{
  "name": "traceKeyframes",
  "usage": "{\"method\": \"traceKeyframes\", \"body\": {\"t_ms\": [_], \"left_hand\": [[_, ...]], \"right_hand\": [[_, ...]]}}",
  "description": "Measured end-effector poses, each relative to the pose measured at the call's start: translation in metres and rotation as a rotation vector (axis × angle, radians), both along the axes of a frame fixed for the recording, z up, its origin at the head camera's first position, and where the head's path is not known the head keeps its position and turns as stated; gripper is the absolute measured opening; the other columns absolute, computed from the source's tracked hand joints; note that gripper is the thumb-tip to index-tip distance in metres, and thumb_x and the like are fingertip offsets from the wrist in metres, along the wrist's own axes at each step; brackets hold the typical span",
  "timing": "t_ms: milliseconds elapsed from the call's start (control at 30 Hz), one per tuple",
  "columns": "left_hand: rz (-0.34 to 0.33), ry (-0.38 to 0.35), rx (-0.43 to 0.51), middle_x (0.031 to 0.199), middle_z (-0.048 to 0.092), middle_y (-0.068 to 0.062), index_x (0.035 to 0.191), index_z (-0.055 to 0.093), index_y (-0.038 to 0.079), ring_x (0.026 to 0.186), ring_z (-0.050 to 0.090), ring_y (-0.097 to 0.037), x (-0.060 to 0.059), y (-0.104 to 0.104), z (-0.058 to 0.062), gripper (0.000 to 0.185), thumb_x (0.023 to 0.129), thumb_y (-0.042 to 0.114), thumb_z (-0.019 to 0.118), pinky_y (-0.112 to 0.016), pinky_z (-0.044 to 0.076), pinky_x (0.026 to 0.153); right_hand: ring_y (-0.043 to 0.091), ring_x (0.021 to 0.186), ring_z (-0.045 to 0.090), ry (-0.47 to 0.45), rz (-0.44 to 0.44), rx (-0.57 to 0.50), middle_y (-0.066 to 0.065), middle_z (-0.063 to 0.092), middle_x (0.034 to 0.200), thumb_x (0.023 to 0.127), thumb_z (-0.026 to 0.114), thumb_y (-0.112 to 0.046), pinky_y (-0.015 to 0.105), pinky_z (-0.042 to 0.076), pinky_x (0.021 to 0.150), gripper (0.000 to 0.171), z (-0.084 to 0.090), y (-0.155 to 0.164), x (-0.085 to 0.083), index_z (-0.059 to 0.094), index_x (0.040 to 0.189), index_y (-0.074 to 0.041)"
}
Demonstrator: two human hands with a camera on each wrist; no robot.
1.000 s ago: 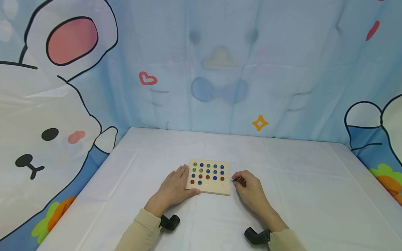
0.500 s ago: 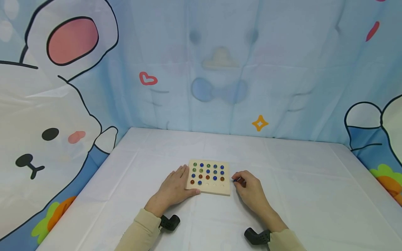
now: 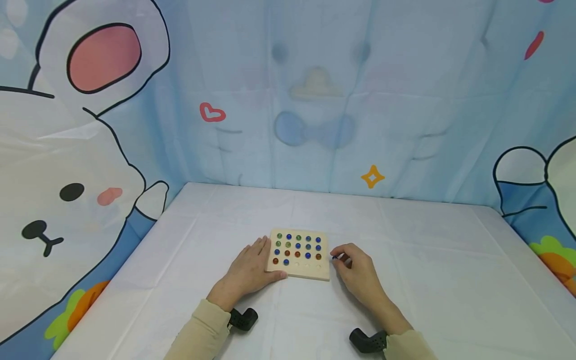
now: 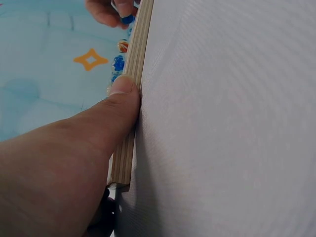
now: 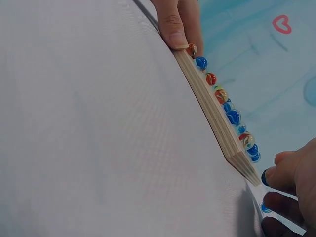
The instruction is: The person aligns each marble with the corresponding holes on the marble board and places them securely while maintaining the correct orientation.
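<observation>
A pale wooden board (image 3: 310,274) lies flat on the table, with rows of green, blue and orange-brown marbles on it. Bare hollows show along its front row, towards the right. My left hand (image 3: 249,270) rests against the board's left side, fingers straight, thumb (image 4: 121,96) on the front edge. Just off the right edge, my right hand (image 3: 357,272) pinches a blue marble (image 3: 335,257) between thumb and forefinger. A second blue marble (image 5: 266,208) shows between the right fingers in the right wrist view; whether it is held I cannot tell.
A white cloth (image 3: 427,280) covers the table. Behind it hangs a light blue curtain (image 3: 405,115) with cartoon prints. Black wrist devices (image 3: 369,341) sit at both cuffs, close above the cloth.
My right hand has shifted slightly left towards the board with the blue marble. The left hand and the board stay where they were.
</observation>
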State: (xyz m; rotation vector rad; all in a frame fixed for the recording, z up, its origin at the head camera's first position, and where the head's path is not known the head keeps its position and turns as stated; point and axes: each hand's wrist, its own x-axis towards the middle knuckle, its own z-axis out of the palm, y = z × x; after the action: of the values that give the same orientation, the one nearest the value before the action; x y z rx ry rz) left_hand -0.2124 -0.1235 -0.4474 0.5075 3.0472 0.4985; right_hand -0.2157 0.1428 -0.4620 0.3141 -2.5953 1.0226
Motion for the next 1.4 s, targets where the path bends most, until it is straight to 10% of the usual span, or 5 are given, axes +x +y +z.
{"method": "traceKeyframes", "body": {"t_ms": [1400], "left_hand": [[0.006,0.001,-0.021,0.159,0.033,-0.019,0.153,0.029,-0.004,0.149,0.032,-0.034,-0.002,-0.001,0.000,0.096,0.090,0.061,0.061,-0.049,0.030,0.121]], "right_hand": [[0.010,0.078,0.054,-0.030,0.224,-0.089,-0.004,0.063,0.086,0.086,0.070,0.005,0.019,0.049,0.067,0.018,0.012,-0.064,0.005,0.069,0.096,-0.010]]}}
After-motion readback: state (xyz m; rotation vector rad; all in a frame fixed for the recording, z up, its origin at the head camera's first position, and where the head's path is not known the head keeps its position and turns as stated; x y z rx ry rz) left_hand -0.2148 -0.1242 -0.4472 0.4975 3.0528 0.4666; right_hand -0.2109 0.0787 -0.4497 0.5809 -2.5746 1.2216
